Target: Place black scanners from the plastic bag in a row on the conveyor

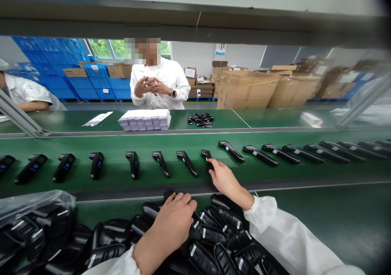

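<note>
My right hand (224, 179) reaches onto the green belt, thumb and fingers closed on a black handheld device (205, 153) with an angled head. That device stands in a row of similar ones, some turned with a small lit screen up, others with a white label showing. My left hand (177, 214) is curled over the heap of black devices (210, 234) on the near bench. From beyond its knuckles sticks out the end of another black device (168, 194), which the fingers seem to wrap; most of it is hidden by the hand.
At left, a clear plastic bag (45, 197) lies over more black parts. Behind the belt are stacked white boxes (145, 120) and a small pile of black pieces (201, 119). A person in white (160, 81) stands opposite, hands together. A metal beam (195, 24) crosses overhead.
</note>
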A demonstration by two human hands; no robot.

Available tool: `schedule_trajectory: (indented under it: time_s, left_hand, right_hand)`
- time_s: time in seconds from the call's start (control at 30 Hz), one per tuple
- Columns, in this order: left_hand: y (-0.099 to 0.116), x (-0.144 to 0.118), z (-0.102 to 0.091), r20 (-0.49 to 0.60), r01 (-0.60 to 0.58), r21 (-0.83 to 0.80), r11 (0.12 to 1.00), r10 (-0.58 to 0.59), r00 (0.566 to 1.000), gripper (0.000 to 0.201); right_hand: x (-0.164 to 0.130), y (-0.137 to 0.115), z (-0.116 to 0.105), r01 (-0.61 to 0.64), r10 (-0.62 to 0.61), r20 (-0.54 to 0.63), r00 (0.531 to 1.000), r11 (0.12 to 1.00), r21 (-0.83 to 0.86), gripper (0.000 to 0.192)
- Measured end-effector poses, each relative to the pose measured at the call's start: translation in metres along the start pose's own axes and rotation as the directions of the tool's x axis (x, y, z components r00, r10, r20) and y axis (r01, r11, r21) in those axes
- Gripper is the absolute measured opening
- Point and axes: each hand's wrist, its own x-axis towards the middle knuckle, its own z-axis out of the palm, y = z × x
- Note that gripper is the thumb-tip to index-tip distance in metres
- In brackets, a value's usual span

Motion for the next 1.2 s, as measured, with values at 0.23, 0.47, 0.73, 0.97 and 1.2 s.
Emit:
schedule_trajectory:
  time_s: [0.23,0.47,0.73,0.97,1.2]
  left_hand:
    - [-0.024,0.012,-0.009,-0.129,0.065,-0.423,0.904,-0.131,0.983,0.026]
    - [-0.033,0.02,-0.009,-0.04,0.12,-0.931,0.346,-0.422,0.906,0.024]
    - [-0.021,0.02,-0.008,-0.01,0.094,-0.972,0.217,-0.437,0.899,0.011]
    - [-0.009,0.015,-0.015,0.111,0.092,-0.992,-0.081,-0.268,0.957,0.02]
    - [-0.042,-0.005,-0.016,-0.159,0.368,-0.304,0.879,-0.428,0.89,0.04]
  right_hand:
    - [0.024,0.025,0.017,-0.036,0.037,-0.004,0.999,0.929,-0.367,0.043]
    - [0.024,0.018,-0.005,0.08,-0.117,-0.211,0.97,0.981,-0.175,0.047]
    - [-0.014,-0.043,-0.025,0.397,-0.573,0.137,0.808,0.702,0.592,0.036]
    - [-0.016,-0.048,-0.003,-0.093,-0.266,0.178,0.947,0.302,0.949,0.031]
    - [0.015,0.015,-0.052,-0.114,-0.108,0.263,0.959,0.701,0.704,0.038]
